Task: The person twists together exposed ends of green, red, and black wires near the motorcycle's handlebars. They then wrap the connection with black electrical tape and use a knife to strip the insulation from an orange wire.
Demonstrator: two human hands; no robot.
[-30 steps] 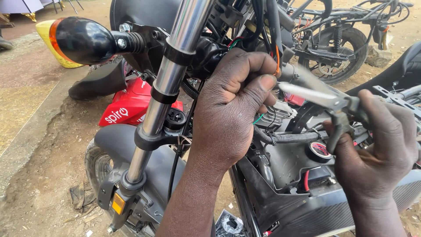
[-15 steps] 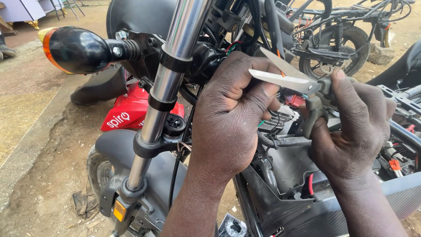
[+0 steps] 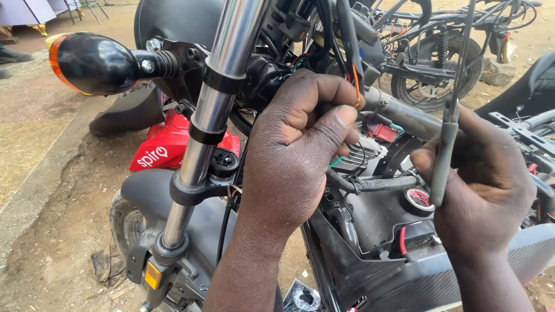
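Observation:
My left hand (image 3: 295,156) is closed around a bundle of thin wires (image 3: 354,81) beside the motorcycle's steering head, thumb pressed against the fingers. An orange wire runs up out of the fist. My right hand (image 3: 485,179) is a little to the right, apart from the left, and holds grey-handled scissors (image 3: 442,162) upright with the blades pointing up. A chrome fork tube (image 3: 231,58) stands just left of my left hand. Below the hands lies a black ribbed cable loom (image 3: 376,185) and a roll of black tape (image 3: 419,199).
A black and orange turn signal (image 3: 87,63) sticks out at the upper left. A red body panel (image 3: 167,144) and the front wheel (image 3: 130,225) lie below it. Another motorcycle (image 3: 439,75) stands behind on the dirt ground. A black seat (image 3: 529,86) is at the far right.
The scissors have swung from lying level, pointing left at my left hand, to standing upright. My right hand has drawn back to the right and lower. My left hand keeps its hold.

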